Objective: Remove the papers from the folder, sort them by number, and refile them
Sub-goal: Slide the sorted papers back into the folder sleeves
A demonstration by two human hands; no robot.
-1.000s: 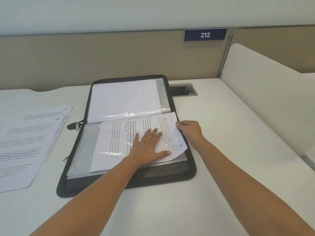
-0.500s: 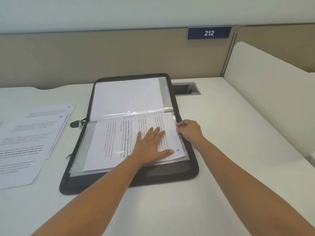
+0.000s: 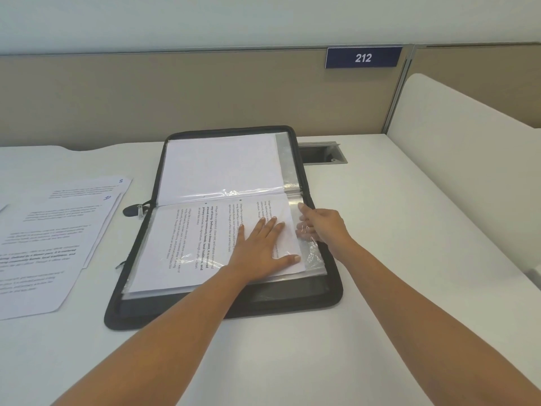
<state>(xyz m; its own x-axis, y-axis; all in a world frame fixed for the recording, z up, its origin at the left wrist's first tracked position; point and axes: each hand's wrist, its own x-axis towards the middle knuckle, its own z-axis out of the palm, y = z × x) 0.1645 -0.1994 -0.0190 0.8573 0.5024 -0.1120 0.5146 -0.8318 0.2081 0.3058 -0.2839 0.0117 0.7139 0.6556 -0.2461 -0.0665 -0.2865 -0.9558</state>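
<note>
Sheet point(image 3: 190, 244) now squared in sleeve point(image 3: 313, 256), near half of folder point(image 3: 332, 294); was askew. Left hand point(image 3: 260, 253) flat on it. Right hand point(image 3: 325, 227) unpinched, fingers straight at sleeve's right edge. Sign point(image 3: 363, 57): "212". Left papers point(image 3: 44, 244): "8".

A white worktop point(image 3: 380, 230) carries an open black folder point(image 3: 205, 315) near its middle and, to the left, loose printed papers point(image 3: 44, 244) lying overlapped.

Left hand point(image 3: 263, 253) is lying flat, palm down, fingers point(image 3: 270, 228) spread. Right hand point(image 3: 326, 227) is reaching just beside it, fingers mostly straight.
</note>
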